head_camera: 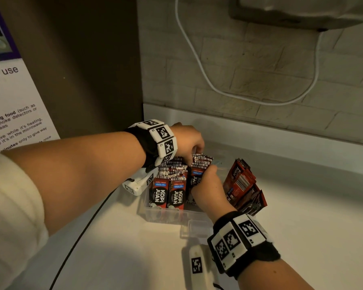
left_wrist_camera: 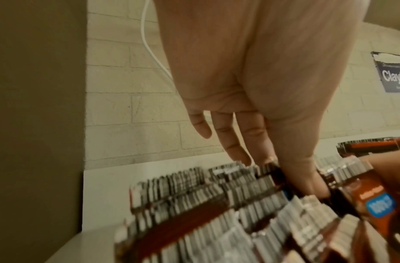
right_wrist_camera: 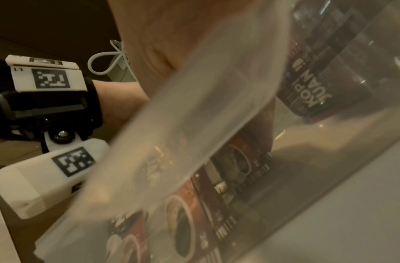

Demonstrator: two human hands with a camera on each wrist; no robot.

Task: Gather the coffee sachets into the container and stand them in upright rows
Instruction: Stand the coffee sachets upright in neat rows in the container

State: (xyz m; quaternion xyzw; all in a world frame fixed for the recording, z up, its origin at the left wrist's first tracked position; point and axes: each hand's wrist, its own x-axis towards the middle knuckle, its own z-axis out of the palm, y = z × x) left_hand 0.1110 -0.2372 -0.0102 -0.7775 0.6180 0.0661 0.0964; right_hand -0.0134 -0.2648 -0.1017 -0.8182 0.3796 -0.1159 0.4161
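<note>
A clear plastic container (head_camera: 166, 215) stands on the white counter with red-and-black Kopi Juan sachets (head_camera: 168, 191) upright in rows at its left. My right hand (head_camera: 210, 189) grips a bunch of sachets (head_camera: 200, 164) standing in the container's right part. My left hand (head_camera: 187, 141) reaches over from the left. Its fingers are fairly straight and its thumb (left_wrist_camera: 304, 178) is pushed down between the rows (left_wrist_camera: 194, 195) and that bunch. A loose pile of sachets (head_camera: 243, 185) lies just right of the container. In the right wrist view the container wall (right_wrist_camera: 194, 124) fills the picture, with sachets (right_wrist_camera: 239, 169) behind it.
A tall dark cabinet side (head_camera: 82, 70) with a notice (head_camera: 13, 114) rises at the left. The brick wall (head_camera: 260, 70) behind carries a white cable (head_camera: 197, 65). A black cable (head_camera: 86, 227) runs over the counter (head_camera: 302, 227) at the front left.
</note>
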